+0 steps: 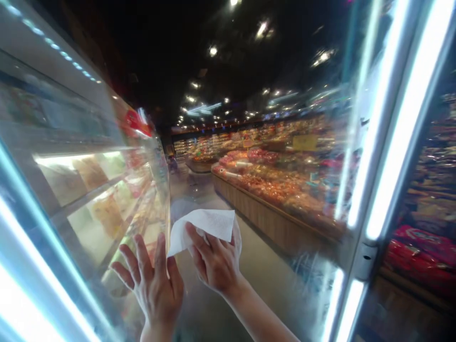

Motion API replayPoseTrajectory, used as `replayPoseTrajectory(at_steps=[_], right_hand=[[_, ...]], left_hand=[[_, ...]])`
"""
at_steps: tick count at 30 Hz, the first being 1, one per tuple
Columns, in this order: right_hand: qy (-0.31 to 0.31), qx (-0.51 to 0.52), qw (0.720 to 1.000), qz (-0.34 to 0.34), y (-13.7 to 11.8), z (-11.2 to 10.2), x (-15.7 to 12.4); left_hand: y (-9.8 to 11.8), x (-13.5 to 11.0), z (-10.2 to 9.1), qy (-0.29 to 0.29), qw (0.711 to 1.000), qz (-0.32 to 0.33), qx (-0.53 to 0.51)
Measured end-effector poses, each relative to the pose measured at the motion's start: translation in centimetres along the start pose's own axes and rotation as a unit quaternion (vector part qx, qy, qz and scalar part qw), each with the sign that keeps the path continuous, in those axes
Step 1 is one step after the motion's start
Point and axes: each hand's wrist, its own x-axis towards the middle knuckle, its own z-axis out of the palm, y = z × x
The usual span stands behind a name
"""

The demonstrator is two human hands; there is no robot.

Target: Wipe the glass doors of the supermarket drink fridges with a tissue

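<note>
In the lower middle of the head view my right hand point(217, 266) holds a thin white tissue point(213, 219). The sheet drapes over and behind the fingers, with one corner hanging to the left; some fingertips are hidden by it. Just left of it, my left hand point(158, 285) is raised with its fingers spread and holds nothing. A clear glass pane point(309, 266) with faint smears and reflections seems to stand in front of both hands. Whether either palm touches the glass, I cannot tell.
Bright light strips line the frame point(363, 261) at right and the left edge. Beyond the glass, lit shelves point(67, 209) with packaged goods run along the left. A wood-sided display stand point(263, 216) heaped with goods lines the right of the aisle floor point(265, 280).
</note>
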Motion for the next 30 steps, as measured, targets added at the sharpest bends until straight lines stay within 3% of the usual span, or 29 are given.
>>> replayPoseTrajectory(at_steps=[11,19,24,30], right_hand=[[-0.002,-0.115,0.993,-0.002,12.1,-4.9,0.2],[0.021,-0.143,0.989,0.039,19.6,-7.7,-1.9],[0.038,-0.118,0.989,0.079,21.8,-8.4,-3.9],[0.068,-0.106,0.987,0.104,21.3,-8.7,-3.5]], left_hand=[[9.5,2.8,5.0,-0.027,0.997,0.061,-0.024],[15.3,3.5,7.3,-0.047,0.995,0.075,-0.037],[16.5,3.2,7.5,-0.049,0.995,0.079,-0.027],[16.6,3.0,6.8,-0.071,0.992,0.1,-0.037]])
